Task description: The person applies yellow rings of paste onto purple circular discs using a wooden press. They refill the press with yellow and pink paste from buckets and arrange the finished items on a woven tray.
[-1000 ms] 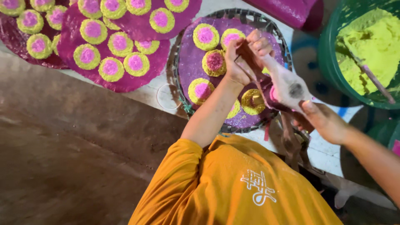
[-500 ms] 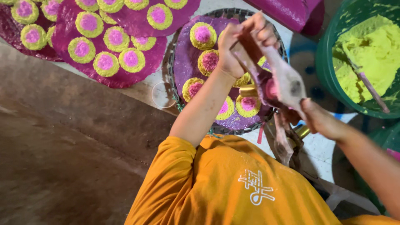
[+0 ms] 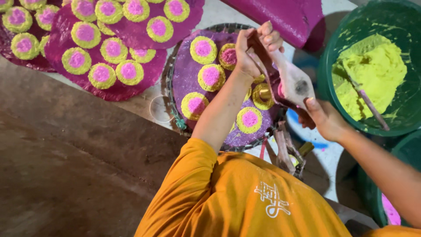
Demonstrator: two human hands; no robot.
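Left grip [image 3: 258,48] twisting soft piping bag [image 3: 291,81], round purple tray [image 3: 186,85]

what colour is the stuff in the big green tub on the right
Bright yellow-green paste fills the green tub, with a stick resting in it; the head view shows it.

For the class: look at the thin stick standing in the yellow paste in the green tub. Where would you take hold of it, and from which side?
Grip the stick near its lower free end, by the green tub rim. It lies slanted, its upper end sunk in the yellow paste, so only that end looks clean. Probably come from above on the near side, fingers across the shaft.
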